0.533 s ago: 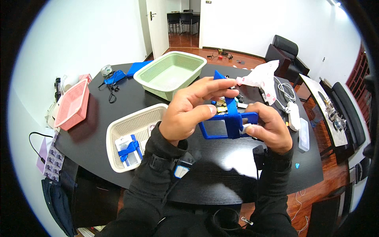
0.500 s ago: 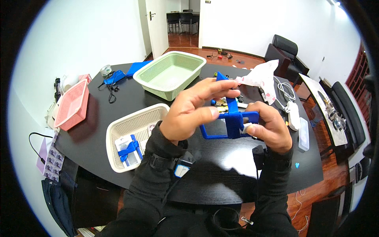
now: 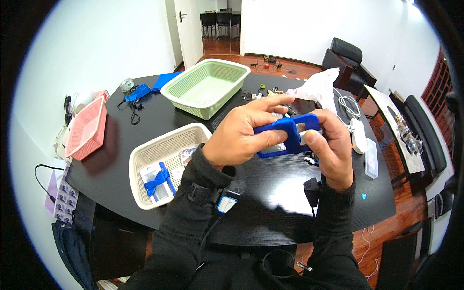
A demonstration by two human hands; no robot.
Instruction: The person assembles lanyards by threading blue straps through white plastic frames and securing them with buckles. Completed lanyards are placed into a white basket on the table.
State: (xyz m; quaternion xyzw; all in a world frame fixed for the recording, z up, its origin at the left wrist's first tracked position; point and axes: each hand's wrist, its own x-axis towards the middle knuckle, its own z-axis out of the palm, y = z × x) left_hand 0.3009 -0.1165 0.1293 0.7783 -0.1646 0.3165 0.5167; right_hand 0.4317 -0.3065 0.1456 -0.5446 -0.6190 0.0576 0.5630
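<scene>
I hold a flat blue plastic frame in both hands, above the middle of a black oval table. My left hand grips its left side, thumb underneath and fingers stretched over the top. My right hand clamps the right end between thumb and fingers. The frame lies nearly level, and small silver parts show through its opening. A white basket stands to the left of my left forearm, with a blue and white part inside it.
A pale green basket stands at the far side of the table and a pink basket at the left edge. A white plastic bag, white cables, a clear box and small loose parts lie to the right. Black chairs stand beyond.
The blue frame has turned from standing more upright to lying nearly flat, and both hands have shifted their grip around it, a little lower.
</scene>
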